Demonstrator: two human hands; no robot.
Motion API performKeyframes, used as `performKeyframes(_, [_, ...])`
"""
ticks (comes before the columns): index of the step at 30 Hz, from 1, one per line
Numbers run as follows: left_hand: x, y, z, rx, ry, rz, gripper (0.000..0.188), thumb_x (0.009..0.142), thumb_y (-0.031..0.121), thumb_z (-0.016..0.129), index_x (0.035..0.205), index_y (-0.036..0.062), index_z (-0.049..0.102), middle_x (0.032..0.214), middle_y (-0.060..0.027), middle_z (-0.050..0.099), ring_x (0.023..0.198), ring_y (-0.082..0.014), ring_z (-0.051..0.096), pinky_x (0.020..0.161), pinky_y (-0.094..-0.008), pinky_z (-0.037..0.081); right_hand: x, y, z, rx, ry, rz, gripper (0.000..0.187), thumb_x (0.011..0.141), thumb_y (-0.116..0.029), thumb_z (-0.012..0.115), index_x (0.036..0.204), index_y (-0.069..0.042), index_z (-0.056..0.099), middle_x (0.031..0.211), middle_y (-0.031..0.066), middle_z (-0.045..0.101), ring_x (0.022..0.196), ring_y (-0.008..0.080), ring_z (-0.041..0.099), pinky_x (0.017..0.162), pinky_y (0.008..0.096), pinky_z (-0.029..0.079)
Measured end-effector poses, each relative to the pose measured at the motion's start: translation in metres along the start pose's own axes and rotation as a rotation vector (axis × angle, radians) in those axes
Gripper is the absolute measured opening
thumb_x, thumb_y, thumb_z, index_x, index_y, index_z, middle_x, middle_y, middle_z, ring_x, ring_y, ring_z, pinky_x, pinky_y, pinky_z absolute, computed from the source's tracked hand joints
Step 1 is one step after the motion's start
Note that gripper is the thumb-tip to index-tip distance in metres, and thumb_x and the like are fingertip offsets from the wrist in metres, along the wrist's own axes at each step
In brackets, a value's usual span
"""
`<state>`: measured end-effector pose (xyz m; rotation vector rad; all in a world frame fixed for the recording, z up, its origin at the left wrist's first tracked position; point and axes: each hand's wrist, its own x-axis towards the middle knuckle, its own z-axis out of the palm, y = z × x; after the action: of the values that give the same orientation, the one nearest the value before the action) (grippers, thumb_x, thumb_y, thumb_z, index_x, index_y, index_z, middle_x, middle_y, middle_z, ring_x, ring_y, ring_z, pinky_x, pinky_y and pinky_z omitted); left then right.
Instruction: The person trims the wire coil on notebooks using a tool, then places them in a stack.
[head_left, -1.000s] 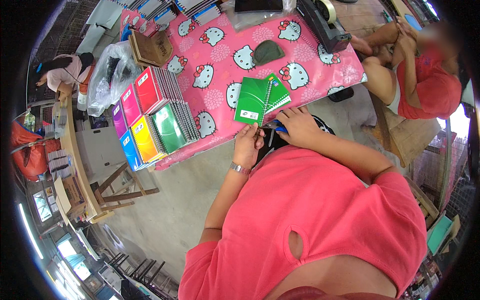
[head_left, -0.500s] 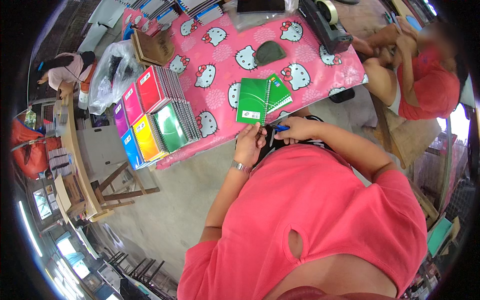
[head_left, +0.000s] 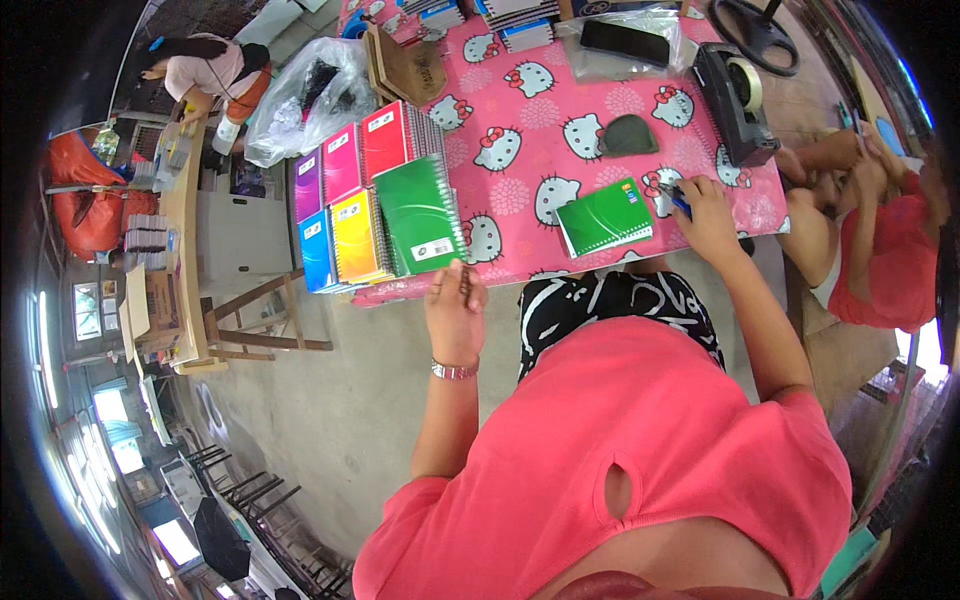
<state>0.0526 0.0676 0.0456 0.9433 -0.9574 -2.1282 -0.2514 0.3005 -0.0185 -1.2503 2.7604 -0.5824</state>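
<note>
My left hand [head_left: 457, 298] pinches the lower corner of a green spiral notebook [head_left: 412, 215], held over the stacks of colored notebooks. Its spiral edge faces right. At the table's right side, my right hand [head_left: 711, 221] is closed around a small blue-handled tool [head_left: 683, 203] that looks like pliers; its jaws are partly hidden. Between my hands a second green notebook [head_left: 605, 217] lies on the pink tablecloth [head_left: 520, 195], spiral edge toward me.
Stacked notebooks in purple [head_left: 308, 185], magenta [head_left: 342, 160], red [head_left: 386, 140], blue [head_left: 314, 250] and yellow [head_left: 357, 235] stand at left. Beyond lie a dark green pouch [head_left: 629, 136], a phone [head_left: 625, 42] and a tape dispenser [head_left: 735, 110]. A person [head_left: 880, 250] sits at right.
My left hand has carried the upper green notebook left, over the stacks. My right hand has moved right with the blue-handled tool, away from the notebook. The view has shifted.
</note>
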Motion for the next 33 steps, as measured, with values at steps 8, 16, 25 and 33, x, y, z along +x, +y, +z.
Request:
performKeyframes(8, [0.013, -0.003, -0.028, -0.106, 0.19, -0.068, 0.017, 0.099, 0.019, 0.053, 0.089, 0.0057, 0.054, 0.076, -0.0028, 0.056, 0.054, -0.0106, 0.041, 0.051, -0.0246, 0.035, -0.003, -0.001, 0.005, -0.061, 0.06, -0.07, 0.045, 0.078, -0.019, 0.07, 0.119, -0.006, 0.055, 0.112, 0.0125, 0.054, 0.108, 0.0331, 0.052, 0.091, 0.0456, 0.043])
performKeyframes(16, [-0.015, -0.004, -0.014, -0.482, 0.121, -0.242, 0.022, 0.099, 0.028, 0.054, 0.096, 0.0064, 0.059, 0.08, -0.0005, 0.06, 0.058, -0.0074, 0.043, 0.055, -0.0223, 0.038, -0.005, 0.0, 0.001, -0.096, 0.044, -0.109, 0.047, 0.079, -0.02, 0.07, 0.122, -0.006, 0.055, 0.112, 0.0123, 0.054, 0.107, 0.0323, 0.052, 0.092, 0.0445, 0.042])
performKeyframes(25, [0.091, 0.048, 0.015, -0.432, -0.072, -0.043, 0.023, 0.098, 0.026, 0.055, 0.106, 0.0038, 0.057, 0.097, -0.0047, 0.063, 0.092, -0.0166, 0.059, 0.076, -0.0296, 0.051, -0.009, 0.005, 0.01, -0.099, 0.076, -0.09, 0.048, 0.081, -0.019, 0.068, 0.124, -0.006, 0.054, 0.115, 0.0137, 0.051, 0.11, 0.0341, 0.049, 0.093, 0.0467, 0.041])
performKeyframes(33, [0.159, 0.169, 0.052, -0.071, -0.054, 0.296, 0.04, 0.096, 0.02, 0.058, 0.127, -0.001, 0.045, 0.133, -0.0174, 0.048, 0.117, -0.0272, 0.053, 0.103, -0.0386, 0.043, -0.004, 0.002, 0.008, -0.086, 0.055, -0.094, 0.048, 0.081, -0.021, 0.069, 0.124, -0.007, 0.054, 0.116, 0.0122, 0.053, 0.11, 0.0322, 0.05, 0.093, 0.0455, 0.041])
